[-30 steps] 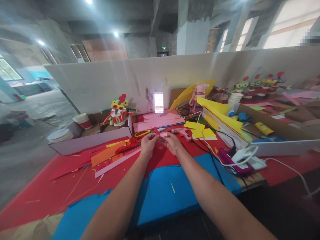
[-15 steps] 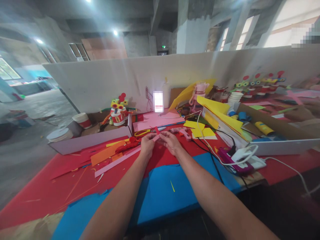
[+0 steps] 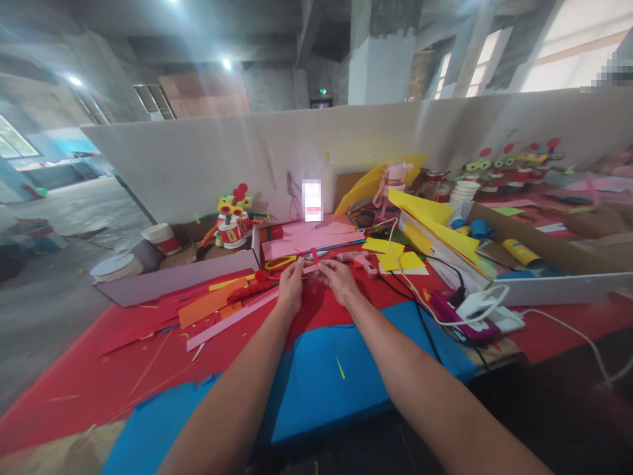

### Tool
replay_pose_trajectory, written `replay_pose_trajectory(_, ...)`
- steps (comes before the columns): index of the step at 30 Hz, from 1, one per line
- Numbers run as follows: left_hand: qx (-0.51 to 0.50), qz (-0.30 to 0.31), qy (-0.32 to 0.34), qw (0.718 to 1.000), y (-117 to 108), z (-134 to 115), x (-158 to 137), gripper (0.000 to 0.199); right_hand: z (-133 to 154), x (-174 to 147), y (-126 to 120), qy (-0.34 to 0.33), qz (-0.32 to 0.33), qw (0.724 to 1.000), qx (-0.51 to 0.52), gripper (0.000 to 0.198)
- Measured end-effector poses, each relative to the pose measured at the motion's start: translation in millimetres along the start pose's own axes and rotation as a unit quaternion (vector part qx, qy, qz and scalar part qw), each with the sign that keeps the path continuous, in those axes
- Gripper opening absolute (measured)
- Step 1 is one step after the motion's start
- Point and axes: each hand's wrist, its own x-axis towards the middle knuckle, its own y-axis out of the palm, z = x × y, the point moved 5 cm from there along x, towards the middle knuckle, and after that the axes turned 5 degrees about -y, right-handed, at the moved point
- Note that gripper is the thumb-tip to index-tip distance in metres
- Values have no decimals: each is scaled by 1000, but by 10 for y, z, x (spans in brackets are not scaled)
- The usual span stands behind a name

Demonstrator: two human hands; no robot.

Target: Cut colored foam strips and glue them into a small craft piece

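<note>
Head view: pink strip (image 3: 310,269) is held in pinched fingertips of left hand (image 3: 291,285) and right hand (image 3: 338,280), above table (image 3: 113,376); red strip (image 3: 313,254) is crossed with it. Piece is judged unfinished; whether joined cannot be told. Figure (image 3: 233,231), assembled, is set in box (image 3: 198,284).

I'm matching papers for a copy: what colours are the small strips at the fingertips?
A pink strip and a red strip, shown best in the head view.

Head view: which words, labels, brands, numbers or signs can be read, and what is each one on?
No text can be read.
Yellow label on the paper-cup robot figure: marks too small to read.
Green lit sign at the back: too small and blurred to read.
</note>
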Motion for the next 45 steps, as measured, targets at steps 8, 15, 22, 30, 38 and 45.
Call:
replay_pose_trajectory(8, 33, 14, 11, 999, 4, -5, -5, 33, 27, -2, 23, -25, 6, 1000, 5, 30)
replay_pose_trajectory(15, 45, -1, 25, 999, -26, -41, -11, 25, 56, -31, 52, 10, 37, 999, 8, 28)
replay_pose_trajectory(22, 30, 6, 19, 999, 4, -35, -34, 29, 80, -43, 70, -16, 21, 1000, -12, 30)
replay_pose_trajectory(30, 10, -3, 17, 1000, -10, -39, -21, 29, 83, -44, 92, -23, 10, 999, -26, 28)
replay_pose_trajectory(38, 2, 5, 19, 1000, 2, -25, -24, 32, 104, -42, 79, -34, -7, 999, -28, 29)
replay_pose_trajectory(45, 12, -5, 3, 1000, -7, -15, -18, 33, 91, -26, 50, -55, -18, 997, -48, 30)
